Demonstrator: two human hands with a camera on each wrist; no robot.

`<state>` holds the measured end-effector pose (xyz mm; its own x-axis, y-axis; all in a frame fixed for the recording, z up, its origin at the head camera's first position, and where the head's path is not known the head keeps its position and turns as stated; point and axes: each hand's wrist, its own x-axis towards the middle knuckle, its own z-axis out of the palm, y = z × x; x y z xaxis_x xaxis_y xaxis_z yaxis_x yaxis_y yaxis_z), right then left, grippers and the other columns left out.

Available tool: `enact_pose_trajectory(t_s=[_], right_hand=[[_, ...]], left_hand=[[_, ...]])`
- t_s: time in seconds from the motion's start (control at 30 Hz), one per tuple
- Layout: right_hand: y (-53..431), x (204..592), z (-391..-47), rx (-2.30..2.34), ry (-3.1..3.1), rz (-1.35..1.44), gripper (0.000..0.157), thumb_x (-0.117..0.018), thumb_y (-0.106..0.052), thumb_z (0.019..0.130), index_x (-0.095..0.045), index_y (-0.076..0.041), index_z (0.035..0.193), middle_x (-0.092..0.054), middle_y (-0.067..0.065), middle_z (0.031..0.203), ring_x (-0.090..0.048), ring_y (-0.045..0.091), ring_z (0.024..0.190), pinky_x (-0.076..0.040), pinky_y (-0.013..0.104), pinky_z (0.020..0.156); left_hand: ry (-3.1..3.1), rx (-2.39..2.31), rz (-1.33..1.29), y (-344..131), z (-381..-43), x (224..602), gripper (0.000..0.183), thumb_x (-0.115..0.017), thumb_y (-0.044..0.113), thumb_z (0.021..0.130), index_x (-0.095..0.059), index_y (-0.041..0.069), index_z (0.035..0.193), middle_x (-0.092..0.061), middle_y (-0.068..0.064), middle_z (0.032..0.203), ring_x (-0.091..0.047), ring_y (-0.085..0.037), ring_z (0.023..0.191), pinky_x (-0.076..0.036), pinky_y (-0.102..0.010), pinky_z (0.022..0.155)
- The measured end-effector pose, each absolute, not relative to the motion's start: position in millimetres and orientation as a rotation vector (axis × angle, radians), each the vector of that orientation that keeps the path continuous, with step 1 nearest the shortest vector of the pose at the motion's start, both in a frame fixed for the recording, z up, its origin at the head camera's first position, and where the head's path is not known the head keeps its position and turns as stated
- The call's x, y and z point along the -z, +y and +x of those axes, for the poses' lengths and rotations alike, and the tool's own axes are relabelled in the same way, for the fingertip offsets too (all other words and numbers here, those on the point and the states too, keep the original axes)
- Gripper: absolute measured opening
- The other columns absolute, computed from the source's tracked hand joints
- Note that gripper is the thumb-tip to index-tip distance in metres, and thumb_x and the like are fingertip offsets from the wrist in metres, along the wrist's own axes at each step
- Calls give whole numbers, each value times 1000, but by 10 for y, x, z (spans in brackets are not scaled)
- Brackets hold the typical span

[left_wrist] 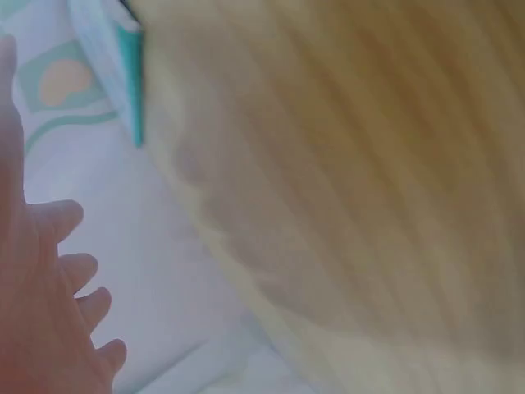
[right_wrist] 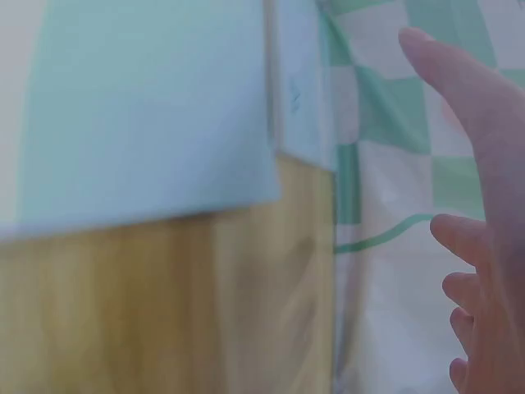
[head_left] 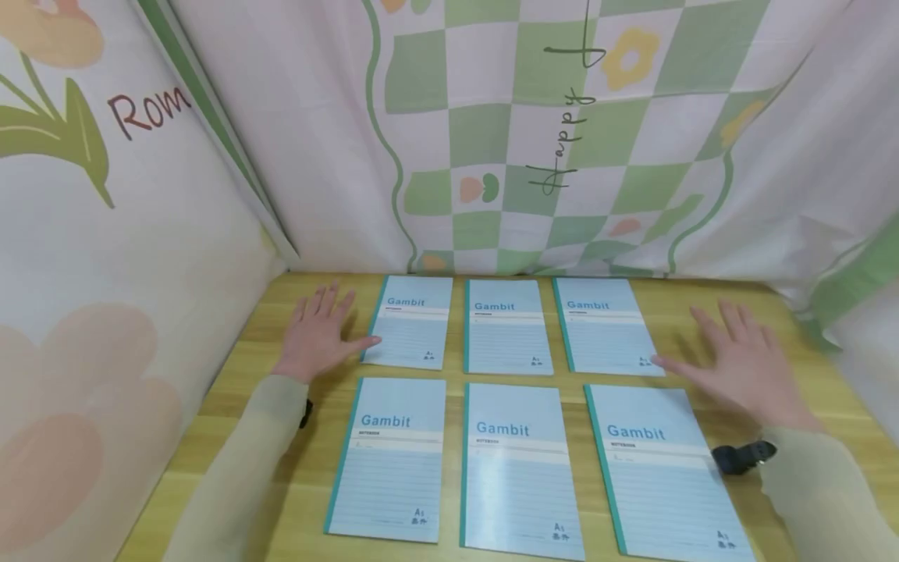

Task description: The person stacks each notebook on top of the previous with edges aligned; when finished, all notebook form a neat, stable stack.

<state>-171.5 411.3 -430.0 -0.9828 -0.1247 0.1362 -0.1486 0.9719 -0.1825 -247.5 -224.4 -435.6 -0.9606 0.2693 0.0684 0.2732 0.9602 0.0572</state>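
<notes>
Several light-blue notebooks with teal spines and "Gambit" on the covers lie in two rows. My left hand [head_left: 319, 332] spreads its fingers beside the back-left notebook [head_left: 410, 324], its thumb over that notebook's left edge in the head view. Beside the back-right notebook [head_left: 605, 326], my right hand [head_left: 747, 363] is spread too, thumb at the lower right corner. Whether either thumb touches a cover I cannot tell. Between them lies the back-middle notebook [head_left: 507, 328]. In front are the left [head_left: 389, 460], middle [head_left: 520, 476] and right [head_left: 667, 476] notebooks. Both hands hold nothing.
The notebooks lie on a wooden table [head_left: 232, 437]. A patterned curtain [head_left: 485, 133] hangs along its back edge, with printed cloth [head_left: 140, 257] on the left. A dark watch [head_left: 744, 457] is on the right wrist, near the front-right notebook.
</notes>
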Motion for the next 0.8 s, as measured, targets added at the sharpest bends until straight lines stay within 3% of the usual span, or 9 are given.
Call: enact_pose_trajectory(t_s=[0.17, 0.37, 0.6, 0.8], right_hand=[[3972, 4191, -1774, -330, -2940, 222, 112, -67, -68, 87, -17, -2, 161, 7, 29, 164, 4, 55, 147, 9, 67, 114], [3707, 4076, -1823, -466, -2910, 202, 112, -70, -66, 85, -22, 3, 159, -2, 28, 165, -3, 52, 148, -1, 69, 116], [3344, 3966, -1803, -909, -2931, 86, 106, -67, -64, 90, -18, -6, 162, -20, 29, 163, -19, 54, 144, -19, 75, 108], [3101, 3983, -1824, -1116, -2972, 34, 104, -66, -69, 88, -22, -13, 163, -22, 27, 163, -27, 56, 141, -28, 73, 107]], left_hand=[[-3025, 159, -442, -2067, -2431, 4258, 113, -36, 90, 84, -19, 12, 164, -7, -17, 169, -8, -39, 153, -6, -59, 121], [-2994, 338, -482, -1752, -2371, 4174, 110, -41, 87, 86, -17, 13, 164, -12, -18, 168, -10, -36, 153, -11, -56, 122], [-2972, 1101, -389, -1428, -2295, 4111, 103, -60, 77, 86, -21, 22, 164, -20, -7, 167, -20, -29, 151, -23, -55, 119], [-2864, 1571, -294, -1209, -2242, 4098, 94, -65, 72, 86, -31, 26, 161, -34, 1, 162, -33, -28, 146, -35, -53, 114]])
